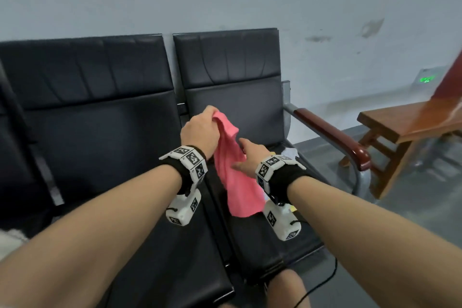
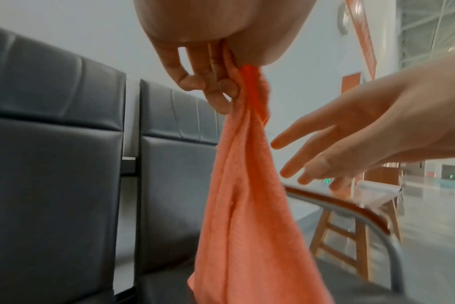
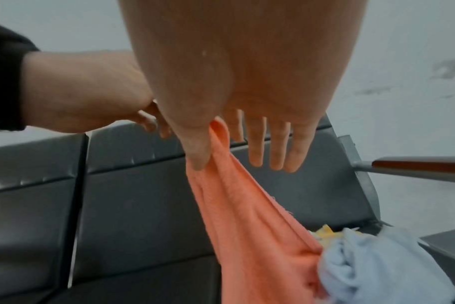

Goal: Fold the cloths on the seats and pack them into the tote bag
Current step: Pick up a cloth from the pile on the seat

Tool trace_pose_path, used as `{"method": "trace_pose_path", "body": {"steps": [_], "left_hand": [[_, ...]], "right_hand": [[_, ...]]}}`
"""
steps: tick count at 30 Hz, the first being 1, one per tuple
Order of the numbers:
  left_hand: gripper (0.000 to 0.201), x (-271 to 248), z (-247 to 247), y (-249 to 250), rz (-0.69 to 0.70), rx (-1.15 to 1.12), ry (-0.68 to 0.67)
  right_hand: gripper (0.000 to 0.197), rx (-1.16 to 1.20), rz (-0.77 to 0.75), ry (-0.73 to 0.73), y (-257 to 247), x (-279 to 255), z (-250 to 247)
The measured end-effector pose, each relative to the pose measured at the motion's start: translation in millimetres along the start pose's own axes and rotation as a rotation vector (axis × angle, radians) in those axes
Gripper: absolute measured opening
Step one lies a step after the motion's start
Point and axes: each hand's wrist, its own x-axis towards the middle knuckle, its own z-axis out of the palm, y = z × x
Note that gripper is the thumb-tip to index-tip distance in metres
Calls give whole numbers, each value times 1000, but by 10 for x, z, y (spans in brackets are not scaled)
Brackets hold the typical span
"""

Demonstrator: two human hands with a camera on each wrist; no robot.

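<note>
Pink cloth (image 1: 230, 170) hangs from the left hand (image 1: 200, 130), whose fingers are curled together round a bunched top corner, so the fabric drops in a long loose drape below the fist; held high like this, it can fall open under its own weight and show its edges, which I judge is the point before any fold is made. From that fist the cloth runs toward 5 o'clock in the head view, its lower end over the front of the right seat (image 1: 250, 240).

The right hand (image 1: 250, 157) sits at about 4 o'clock from the left one, fingers straight and spread. In the right wrist view its thumb (image 3: 198, 152) lies against the cloth's edge while the other fingers stand clear behind it, so it touches without clamping. It looks placed to find a second corner or side edge and draw the cloth flat.

Further out, at 4 o'clock from the right hand in its wrist view, a pale blue cloth (image 3: 377, 267) lies crumpled on the seat, touching the pink one's lower part, with a scrap of yellow cloth (image 3: 325, 235) just behind it. Beyond, at 3 o'clock, runs the wooden armrest (image 1: 332, 132). No tote bag is in sight
</note>
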Motion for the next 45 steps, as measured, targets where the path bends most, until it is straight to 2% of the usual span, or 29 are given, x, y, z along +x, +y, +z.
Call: {"method": "trace_pose_path", "body": {"steps": [4,7,10,14,16,21,24,26,29,31,33,35,39,40,42,45], "left_hand": [[35,-46,-651,233,99,-305,164],[30,-92,-1095,390,134,-368,272],[30,-136,-1460,439,135,-369,376],[27,-176,-1844,380,68,-388,487],[25,-187,-2009,344,20,-367,532],[27,-246,-2248,257,-79,-318,509],[41,-342,-2266,231,-159,-370,436],[45,-436,-2209,190,-247,-547,362],[30,-646,-1998,90,-402,-763,111],[25,-854,-1797,4,-504,-918,-69],[37,-1161,-1641,-35,-560,-1109,-272],[45,-1483,-1509,-58,-562,-1153,-418],[59,-2000,-1235,-223,-615,-1213,-557],[53,-2087,-1174,-306,-639,-1193,-608],[21,-2221,-1136,-410,-644,-1178,-676],[27,-2234,-1143,-479,-623,-1190,-658]], "right_hand": [[63,77,11,46,-405,-242,-170],[40,34,26,82,-611,-406,-253],[21,183,67,135,-769,-564,-374],[28,487,89,246,-983,-738,-613],[26,617,97,281,-1131,-817,-807],[31,793,100,326,-1428,-933,-1180],[44,861,52,320,-1545,-967,-1259],[33,852,42,294,-1597,-980,-1224],[29,848,22,258,-1668,-983,-1121],[48,884,37,249,-1690,-967,-1060],[54,887,42,244,-1721,-956,-1026],[55,902,49,238,-1739,-939,-1014],[55,935,63,240,-1709,-893,-1018],[55,928,66,246,-1690,-884,-1013],[56,914,86,272,-1632,-827,-981],[63,845,110,257,-1566,-759,-880]]}}
